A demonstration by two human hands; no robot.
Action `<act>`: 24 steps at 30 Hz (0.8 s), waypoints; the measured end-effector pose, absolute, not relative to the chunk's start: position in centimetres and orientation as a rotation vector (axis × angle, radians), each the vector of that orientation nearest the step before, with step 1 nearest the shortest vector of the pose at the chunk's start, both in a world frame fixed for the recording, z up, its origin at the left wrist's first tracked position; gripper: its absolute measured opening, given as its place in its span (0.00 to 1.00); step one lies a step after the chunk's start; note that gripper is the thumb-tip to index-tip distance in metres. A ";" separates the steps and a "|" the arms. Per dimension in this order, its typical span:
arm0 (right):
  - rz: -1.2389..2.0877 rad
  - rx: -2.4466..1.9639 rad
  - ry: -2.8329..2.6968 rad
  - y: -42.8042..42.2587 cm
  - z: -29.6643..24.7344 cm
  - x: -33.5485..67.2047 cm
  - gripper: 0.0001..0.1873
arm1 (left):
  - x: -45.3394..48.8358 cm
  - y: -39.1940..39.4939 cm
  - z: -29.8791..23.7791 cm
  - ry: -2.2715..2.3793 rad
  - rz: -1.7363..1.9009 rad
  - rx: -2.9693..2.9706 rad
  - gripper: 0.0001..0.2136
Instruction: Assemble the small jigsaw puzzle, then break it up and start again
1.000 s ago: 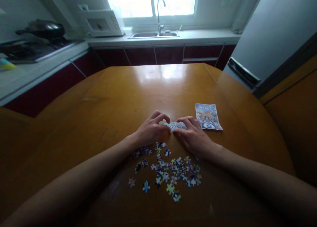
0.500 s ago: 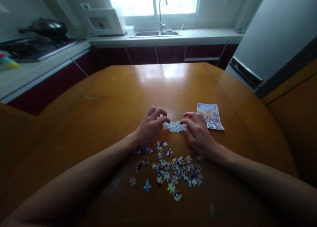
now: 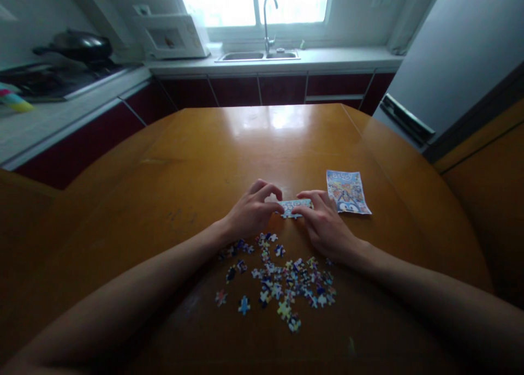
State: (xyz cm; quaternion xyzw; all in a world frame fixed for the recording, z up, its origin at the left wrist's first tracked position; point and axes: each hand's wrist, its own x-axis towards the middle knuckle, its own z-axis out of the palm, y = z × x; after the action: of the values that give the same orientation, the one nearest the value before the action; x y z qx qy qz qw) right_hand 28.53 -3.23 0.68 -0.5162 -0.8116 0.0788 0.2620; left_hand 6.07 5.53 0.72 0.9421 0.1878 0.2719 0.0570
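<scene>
A strip of joined jigsaw pieces [image 3: 291, 207], pale blue and white with a straight far edge, lies on the table between my hands. Its left end is gripped by my left hand [image 3: 257, 210], thumb on the near side and bent fingers beyond. My right hand [image 3: 325, 222] pinches the other end the same way, covering part of it. On the near side of both hands spread many loose jigsaw pieces [image 3: 289, 279] in mixed colours. A blue piece [image 3: 244, 305] and a reddish piece [image 3: 221, 297] lie apart from the pile. Beside my right hand rests a printed picture sheet [image 3: 350, 192].
The wooden table [image 3: 184, 162] has rounded sides. Beyond it runs a counter with a sink [image 3: 241, 56] and a faucet [image 3: 267, 25]. A lidded pan [image 3: 82, 45] stands on the stove at left; a fridge [image 3: 450, 53] is at right.
My right hand has moved a little left and its index finger has come down to the strip. My left hand has shifted slightly right, with its fingers closer around the strip's end.
</scene>
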 end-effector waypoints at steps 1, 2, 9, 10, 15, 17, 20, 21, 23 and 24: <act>0.213 -1.395 -2.211 -3.2 0.7 28.5 0.15 | 6.0 5.5 0.7 0.558 0.808 2.859 0.17; 0.212 -1.393 -2.227 -3.2 0.7 28.5 0.14 | 6.0 5.6 0.6 0.549 0.790 2.862 0.17; 0.202 -1.418 -2.287 -3.1 0.5 28.3 0.13 | 6.1 5.7 0.4 0.569 0.690 2.869 0.18; 0.202 -1.419 -2.290 -3.1 0.5 28.3 0.13 | 6.1 5.7 0.4 0.569 0.688 2.867 0.19; 0.219 -1.374 -2.257 -3.1 0.4 28.2 0.13 | 6.3 5.5 0.6 0.531 0.729 2.829 0.21; 0.221 -1.344 -2.207 -3.1 0.3 28.2 0.14 | 6.2 5.5 0.7 0.545 0.831 2.786 0.21; 0.226 -1.318 -2.135 -3.0 0.2 28.3 0.15 | 6.1 5.7 0.8 0.647 1.051 2.705 0.20; 0.228 -1.317 -2.113 -3.0 0.2 28.4 0.14 | 6.0 5.9 0.8 0.682 1.105 2.680 0.19; 0.236 -1.316 -2.073 -2.8 0.3 28.7 0.14 | 6.0 6.1 0.8 0.725 1.157 2.648 0.18; 0.239 -1.313 -2.054 -2.7 0.3 28.8 0.15 | 5.9 6.2 0.7 0.738 1.165 2.638 0.17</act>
State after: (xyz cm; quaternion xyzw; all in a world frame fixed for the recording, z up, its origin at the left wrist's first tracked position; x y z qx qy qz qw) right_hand 28.80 -2.74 0.29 -0.5042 -0.7888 0.0916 0.3393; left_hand 5.94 6.20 0.75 0.8832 0.2471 0.3899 0.0822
